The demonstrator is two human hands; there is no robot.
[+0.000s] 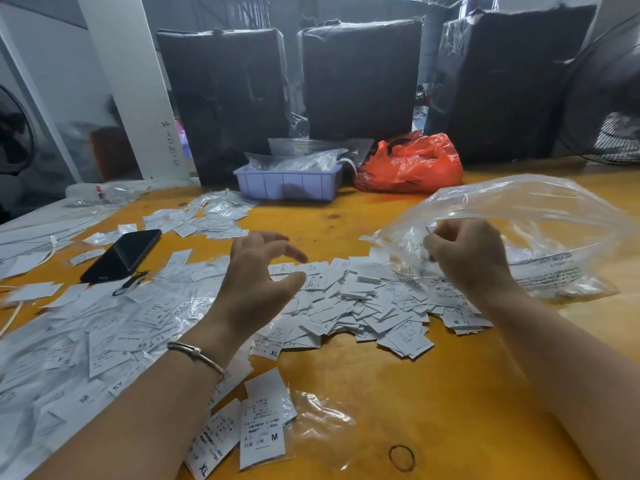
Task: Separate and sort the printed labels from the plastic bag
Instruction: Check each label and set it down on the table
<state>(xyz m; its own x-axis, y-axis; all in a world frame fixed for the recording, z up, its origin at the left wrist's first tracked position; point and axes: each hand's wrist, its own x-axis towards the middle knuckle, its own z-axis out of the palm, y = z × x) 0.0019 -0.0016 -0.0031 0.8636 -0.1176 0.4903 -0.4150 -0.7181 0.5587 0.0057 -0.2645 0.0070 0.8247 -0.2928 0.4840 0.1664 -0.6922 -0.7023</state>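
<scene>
A large clear plastic bag (540,216) billows above the right side of the orange table (363,386). My right hand (467,258) grips its open edge, fingers curled round the film. Below the bag's mouth lies a heap of small white printed labels (363,303). My left hand (258,275), a bracelet on its wrist, hovers over the heap's left end with fingers spread and relaxed, holding nothing. More labels marked S, XS, M and XL (104,341) spread across the left of the table. Near the front edge lie larger M and XL labels (261,431).
A black phone (121,256) lies at the left. A lilac tray (287,183) of clear bags and a red plastic bag (412,164) stand at the back, before dark wrapped bales (360,77). A rubber band (401,458) and an empty clear sleeve (325,427) lie near the front.
</scene>
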